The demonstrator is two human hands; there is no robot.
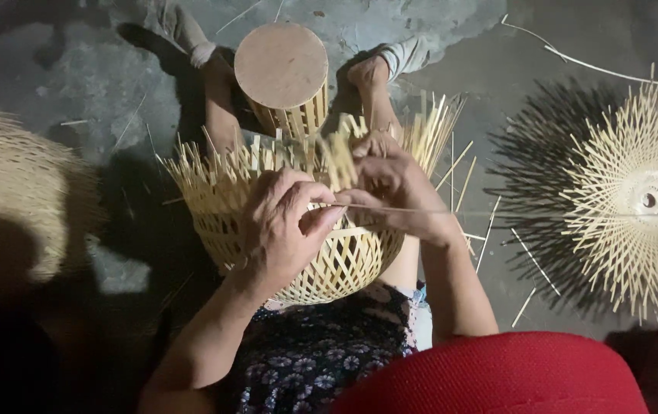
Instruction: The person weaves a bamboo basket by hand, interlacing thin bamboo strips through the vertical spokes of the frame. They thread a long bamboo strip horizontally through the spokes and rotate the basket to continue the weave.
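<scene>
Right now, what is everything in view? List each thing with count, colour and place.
basket: one, pale yellow, half woven, centre, on the person's lap, loose slat ends sticking up at its rim
strip: one, thin, pale, running right from between the hands
mould: one, round, tan top, upper centre, beyond the basket
woven disc: one, pale yellow, spiky edge, right, on the floor
dome: one, straw-coloured, left, partly in shadow
loose slats: several, pale, scattered on the grey floor
feet: two, either side of the mould
left hand: on the basket rim, pinching the strip
right hand: on the rim, fingers among the slat ends
</scene>
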